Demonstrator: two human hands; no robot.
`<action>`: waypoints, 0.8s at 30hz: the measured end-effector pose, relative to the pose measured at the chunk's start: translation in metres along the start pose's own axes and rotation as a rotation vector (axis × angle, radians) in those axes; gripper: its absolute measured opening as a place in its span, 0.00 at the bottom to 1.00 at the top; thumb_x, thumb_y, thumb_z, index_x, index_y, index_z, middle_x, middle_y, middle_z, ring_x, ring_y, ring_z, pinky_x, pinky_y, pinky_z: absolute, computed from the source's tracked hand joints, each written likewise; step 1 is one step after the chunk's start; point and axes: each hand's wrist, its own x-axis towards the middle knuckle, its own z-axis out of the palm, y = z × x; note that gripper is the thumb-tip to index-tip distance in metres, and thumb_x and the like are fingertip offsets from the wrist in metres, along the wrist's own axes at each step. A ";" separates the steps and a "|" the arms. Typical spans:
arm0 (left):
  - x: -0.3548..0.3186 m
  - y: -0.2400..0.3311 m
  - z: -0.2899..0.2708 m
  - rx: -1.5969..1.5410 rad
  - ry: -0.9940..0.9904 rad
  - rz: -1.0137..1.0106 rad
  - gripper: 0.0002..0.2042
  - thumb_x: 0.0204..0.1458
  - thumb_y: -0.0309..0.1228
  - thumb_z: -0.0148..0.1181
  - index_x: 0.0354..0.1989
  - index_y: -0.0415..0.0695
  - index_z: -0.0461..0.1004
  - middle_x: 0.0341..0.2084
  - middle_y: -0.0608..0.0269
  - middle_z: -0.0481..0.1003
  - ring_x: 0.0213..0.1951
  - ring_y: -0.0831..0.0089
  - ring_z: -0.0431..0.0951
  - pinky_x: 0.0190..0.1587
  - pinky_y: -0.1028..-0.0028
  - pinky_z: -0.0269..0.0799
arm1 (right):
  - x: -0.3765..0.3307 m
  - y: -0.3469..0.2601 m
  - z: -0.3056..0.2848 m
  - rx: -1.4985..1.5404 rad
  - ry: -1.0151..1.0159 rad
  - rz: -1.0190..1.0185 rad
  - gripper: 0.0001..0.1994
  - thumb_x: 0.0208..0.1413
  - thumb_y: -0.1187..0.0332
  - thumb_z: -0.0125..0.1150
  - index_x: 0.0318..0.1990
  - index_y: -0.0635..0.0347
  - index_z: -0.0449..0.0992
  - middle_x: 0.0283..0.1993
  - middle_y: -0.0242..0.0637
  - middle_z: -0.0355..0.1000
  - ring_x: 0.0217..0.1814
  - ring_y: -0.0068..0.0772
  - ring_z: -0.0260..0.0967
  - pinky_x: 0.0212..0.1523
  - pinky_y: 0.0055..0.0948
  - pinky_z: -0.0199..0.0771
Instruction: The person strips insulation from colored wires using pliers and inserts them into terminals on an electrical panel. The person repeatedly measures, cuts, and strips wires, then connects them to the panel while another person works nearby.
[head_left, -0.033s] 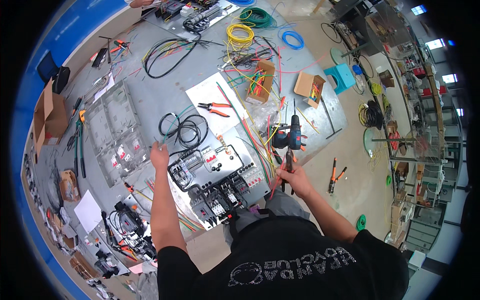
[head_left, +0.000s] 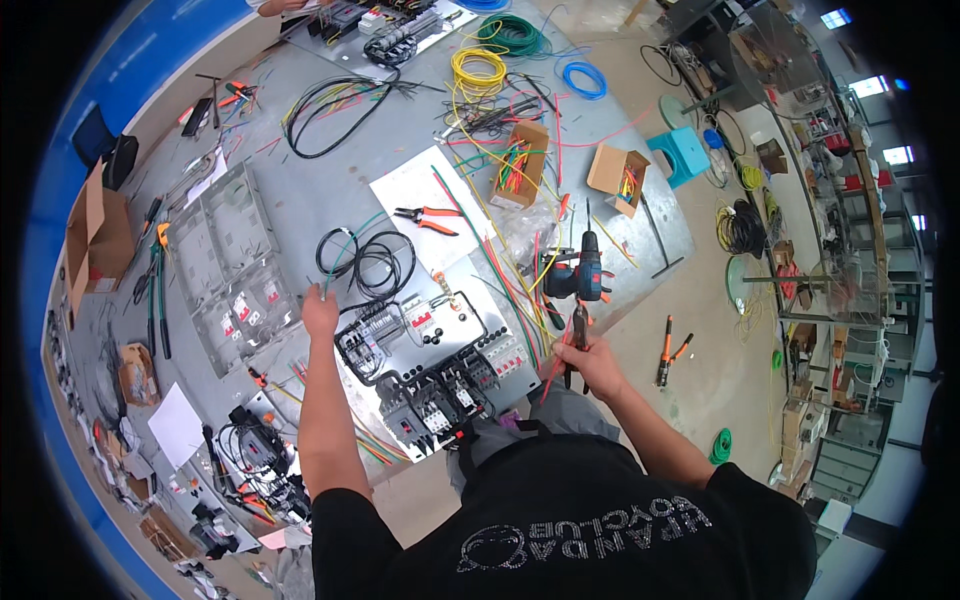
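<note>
My left hand [head_left: 321,312] is closed at the left of the electrical panel [head_left: 405,330], its fingers pinching the end of a thin green wire [head_left: 347,238]. That wire runs up past a loose coil of black cable [head_left: 378,265] on the table. My right hand [head_left: 592,365] is wrapped round a pair of pliers [head_left: 580,325], dark jaws pointing away from me, just in front of a cordless drill [head_left: 589,272]. Breakers, contactors and black wiring are mounted on the panel close to my body. Orange-handled cutters [head_left: 432,220] lie on a white sheet [head_left: 410,185] beyond it.
Left of my left hand lies a grey transparent enclosure [head_left: 225,265]. Red, green and yellow wires [head_left: 490,255] run right of the panel. Two small cartons [head_left: 619,180] and coils of yellow wire [head_left: 480,75] are farther back. Another person's hand [head_left: 278,6] shows at the far edge.
</note>
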 end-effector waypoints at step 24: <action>-0.186 0.272 -0.298 0.009 0.274 0.279 0.05 0.57 0.25 0.62 0.34 0.36 0.78 0.22 0.52 0.73 0.24 0.57 0.72 0.28 0.64 0.66 | 0.108 -0.109 0.091 0.467 -0.593 0.110 0.11 0.65 0.64 0.62 0.48 0.61 0.75 0.33 0.32 0.74 0.31 0.24 0.72 0.37 0.29 0.77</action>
